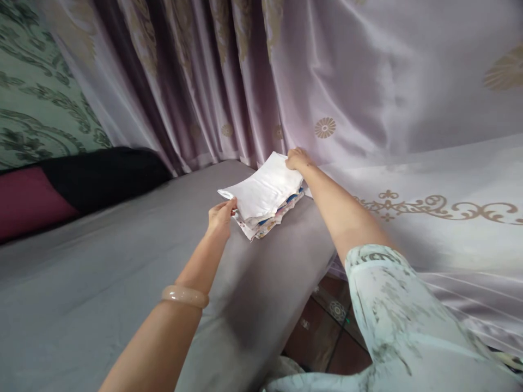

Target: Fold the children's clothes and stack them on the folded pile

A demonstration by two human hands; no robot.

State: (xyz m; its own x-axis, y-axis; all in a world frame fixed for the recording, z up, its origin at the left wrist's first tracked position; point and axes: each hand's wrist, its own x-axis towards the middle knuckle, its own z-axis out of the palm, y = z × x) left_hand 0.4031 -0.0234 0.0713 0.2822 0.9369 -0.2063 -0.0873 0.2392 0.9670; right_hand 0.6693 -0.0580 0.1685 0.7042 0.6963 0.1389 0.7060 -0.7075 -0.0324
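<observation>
A white folded cloth (265, 188), perhaps a garment, lies on top of a small stack of folded fabric (272, 222) with coloured prints along its edges. My left hand (222, 216) pinches the cloth's near left corner, which is slightly raised. At its far right corner, my right hand (298, 159) grips the cloth with the fingers partly hidden behind the edge. The stack rests on the grey sheet of a bed (163, 256), close to the curtain. A pale bangle (185, 296) circles my left wrist.
Shiny mauve curtains (347, 71) with gold motifs hang behind and to the right of the bed. A black and maroon cushion or bolster (102, 179) lies against the green patterned wall (36, 92). Dark floor tiles (327, 326) show below the bed's right edge.
</observation>
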